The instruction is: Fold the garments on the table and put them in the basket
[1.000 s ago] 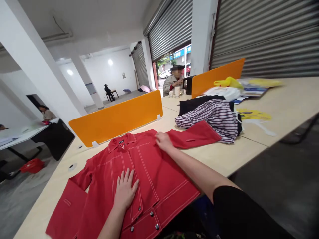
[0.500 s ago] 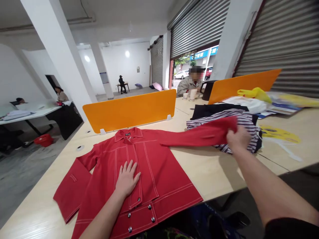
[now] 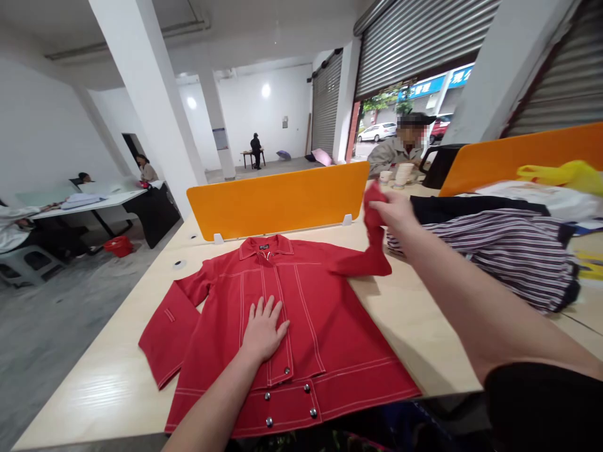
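A red jacket with white stitching and dark snap buttons lies front up on the wooden table, its collar away from me. My left hand rests flat on the jacket's front, fingers spread. Gripped in my right hand is the cuff end of the sleeve on the right, lifted above the table and bent upward at the elbow. The other sleeve lies folded downward on the left.
Beyond the collar stands an orange divider. Striped and dark clothes are piled on the right, near a yellow bag. Paper cups and a black pitcher stand at the back, by a seated person.
My right hand has brought the sleeve's cuff inward and up from over the striped clothes, so the stretched sleeve now bends. My left hand stays on the jacket. The view has turned right.
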The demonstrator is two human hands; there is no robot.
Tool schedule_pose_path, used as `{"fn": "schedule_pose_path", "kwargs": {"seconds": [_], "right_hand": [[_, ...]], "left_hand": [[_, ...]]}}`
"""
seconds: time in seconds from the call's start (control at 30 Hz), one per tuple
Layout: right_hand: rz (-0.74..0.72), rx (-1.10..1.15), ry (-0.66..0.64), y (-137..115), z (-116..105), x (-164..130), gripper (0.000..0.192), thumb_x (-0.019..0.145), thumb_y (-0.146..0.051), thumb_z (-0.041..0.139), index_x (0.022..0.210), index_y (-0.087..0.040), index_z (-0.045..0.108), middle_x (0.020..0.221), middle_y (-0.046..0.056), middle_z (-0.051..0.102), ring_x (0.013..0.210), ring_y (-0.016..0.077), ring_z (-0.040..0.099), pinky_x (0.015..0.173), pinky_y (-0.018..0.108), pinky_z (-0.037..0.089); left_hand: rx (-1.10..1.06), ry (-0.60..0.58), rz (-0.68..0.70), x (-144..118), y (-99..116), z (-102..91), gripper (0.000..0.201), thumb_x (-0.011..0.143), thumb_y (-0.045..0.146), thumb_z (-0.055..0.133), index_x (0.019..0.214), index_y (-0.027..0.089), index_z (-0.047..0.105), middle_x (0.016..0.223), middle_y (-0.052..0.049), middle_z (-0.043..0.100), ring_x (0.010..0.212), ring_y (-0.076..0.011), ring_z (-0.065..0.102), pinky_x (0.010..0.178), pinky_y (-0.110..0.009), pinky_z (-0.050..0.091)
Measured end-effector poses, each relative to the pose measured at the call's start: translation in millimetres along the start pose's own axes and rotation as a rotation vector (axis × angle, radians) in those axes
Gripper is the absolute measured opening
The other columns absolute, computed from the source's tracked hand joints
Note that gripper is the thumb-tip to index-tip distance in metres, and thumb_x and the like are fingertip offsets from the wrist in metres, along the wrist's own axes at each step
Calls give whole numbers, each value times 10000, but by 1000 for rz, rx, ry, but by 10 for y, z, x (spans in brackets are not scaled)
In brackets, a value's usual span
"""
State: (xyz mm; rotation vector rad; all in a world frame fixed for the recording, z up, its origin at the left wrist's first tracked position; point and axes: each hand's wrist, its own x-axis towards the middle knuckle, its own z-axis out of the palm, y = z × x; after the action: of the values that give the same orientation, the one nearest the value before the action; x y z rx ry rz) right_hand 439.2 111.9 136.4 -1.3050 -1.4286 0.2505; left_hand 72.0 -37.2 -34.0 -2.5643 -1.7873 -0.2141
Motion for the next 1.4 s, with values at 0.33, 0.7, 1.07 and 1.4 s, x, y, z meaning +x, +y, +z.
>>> {"fn": "schedule_pose_path", "kwargs": {"seconds": [0.33, 0.7, 1.07, 1.4], "right_hand": [[-44, -41, -480, -826, 2051, -598, 354, 877, -426, 480, 1090, -184, 626, 992, 78, 685, 832, 185, 641, 754, 331, 521], [-18, -720, -682, 575, 1647, -1208, 571, 919, -519, 291, 1420, -267, 397, 1525, 71, 304, 1390, 348, 224, 1082, 629, 158], [-209, -734, -716, 208, 2007, -1514, 595, 920, -570, 243, 1442, -303, 350, 1538, 44, 275, 1413, 296, 168, 1077, 633, 167], [-218, -655, -711, 325, 2062, -1648, 549, 923, -519, 265, 1398, -297, 427, 1506, 27, 349, 1386, 280, 248, 1099, 582, 192]], "left_hand": [[-62, 11, 23, -23, -28, 25, 625, 924, 576, 264, 1437, 234, 364, 1521, -69, 312, 1406, -325, 221, 1140, -532, 194], [-105, -25, 18, -11, -10, 12, 644, 919, 591, 239, 1444, 236, 351, 1535, -66, 279, 1413, -337, 189, 1144, -542, 161], [-149, -41, 28, -22, 7, -34, 634, 920, 572, 294, 1440, 215, 348, 1535, -87, 273, 1422, -329, 162, 1145, -565, 141], [-267, 359, -296, -833, -1101, -534, 303, 891, 290, 408, 1103, 170, 587, 1132, -103, 639, 1091, -203, 576, 991, -364, 445]]}}
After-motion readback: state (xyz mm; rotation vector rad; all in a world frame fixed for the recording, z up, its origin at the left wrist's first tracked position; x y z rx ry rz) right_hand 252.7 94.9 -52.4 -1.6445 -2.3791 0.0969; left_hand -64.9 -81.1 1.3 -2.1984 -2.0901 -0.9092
